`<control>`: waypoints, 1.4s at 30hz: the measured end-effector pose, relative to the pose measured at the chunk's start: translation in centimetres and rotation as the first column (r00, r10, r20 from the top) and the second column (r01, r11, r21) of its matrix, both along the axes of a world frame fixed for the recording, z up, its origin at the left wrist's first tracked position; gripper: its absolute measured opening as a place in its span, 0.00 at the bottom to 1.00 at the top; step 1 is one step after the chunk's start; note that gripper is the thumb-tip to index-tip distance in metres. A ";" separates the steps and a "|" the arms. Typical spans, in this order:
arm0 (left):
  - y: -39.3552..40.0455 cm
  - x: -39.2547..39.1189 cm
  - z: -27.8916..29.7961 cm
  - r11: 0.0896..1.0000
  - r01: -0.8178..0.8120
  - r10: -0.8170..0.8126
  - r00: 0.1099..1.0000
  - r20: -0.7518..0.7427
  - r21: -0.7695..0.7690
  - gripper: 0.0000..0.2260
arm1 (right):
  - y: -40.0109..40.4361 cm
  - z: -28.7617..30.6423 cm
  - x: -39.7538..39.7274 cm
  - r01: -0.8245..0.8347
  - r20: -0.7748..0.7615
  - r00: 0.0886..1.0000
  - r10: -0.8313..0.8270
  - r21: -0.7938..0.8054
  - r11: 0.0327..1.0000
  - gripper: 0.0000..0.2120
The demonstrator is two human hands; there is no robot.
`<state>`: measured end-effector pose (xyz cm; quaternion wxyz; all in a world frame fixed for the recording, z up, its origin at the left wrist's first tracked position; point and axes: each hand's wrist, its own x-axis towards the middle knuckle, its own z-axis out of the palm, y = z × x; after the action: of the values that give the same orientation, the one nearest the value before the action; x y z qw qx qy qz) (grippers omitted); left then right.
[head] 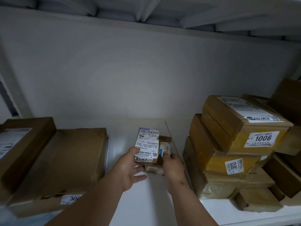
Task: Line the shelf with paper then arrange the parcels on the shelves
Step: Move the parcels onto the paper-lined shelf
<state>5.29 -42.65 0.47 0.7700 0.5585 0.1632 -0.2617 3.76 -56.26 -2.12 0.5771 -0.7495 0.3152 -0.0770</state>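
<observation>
White paper point(146, 193) lines the shelf. In the middle gap stand small brown parcels. The top small parcel point(147, 144) carries a white label marked 2008, and my left hand point(128, 168) grips its near left corner, thumb on the label. Beside it sits a second small parcel point(165, 142), which my right hand point(172, 167) holds from the right, thumb on top. A third small parcel point(154, 168) lies under them, partly hidden by my hands.
Two large flat boxes point(65, 160) fill the shelf's left side. On the right a stack of taped boxes point(228, 144) bears labels 1006 and 3013, more boxes behind it. The white back wall point(146, 79) and the upper shelf's underside point(146, 12) close the space.
</observation>
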 end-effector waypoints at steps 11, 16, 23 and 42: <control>4.6 -0.9 3.4 0.998 -0.053 0.048 0.969 0.241 0.014 0.13 | 4.9 3.7 -0.3 -0.048 0.270 0.963 -0.013 0.221 0.974 0.11; 10.2 -1.3 5.9 0.985 -0.169 0.171 0.918 0.357 -0.038 0.13 | 9.3 5.6 0.2 -0.156 0.402 0.914 -0.043 0.447 0.881 0.18; 20.0 -3.5 10.5 0.929 -0.370 0.303 0.793 0.529 0.022 0.11 | 18.9 8.1 0.0 -0.376 0.449 0.889 0.093 0.599 0.707 0.15; 37.6 -5.6 14.1 0.776 -0.631 0.472 0.599 0.647 0.018 0.14 | 36.3 9.5 2.2 -0.548 0.342 0.824 0.451 0.282 0.787 0.20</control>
<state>-0.30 -5.06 14.54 0.7469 0.6231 0.1028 0.2081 5.94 -19.95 7.39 0.7421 -0.6679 0.0353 0.0443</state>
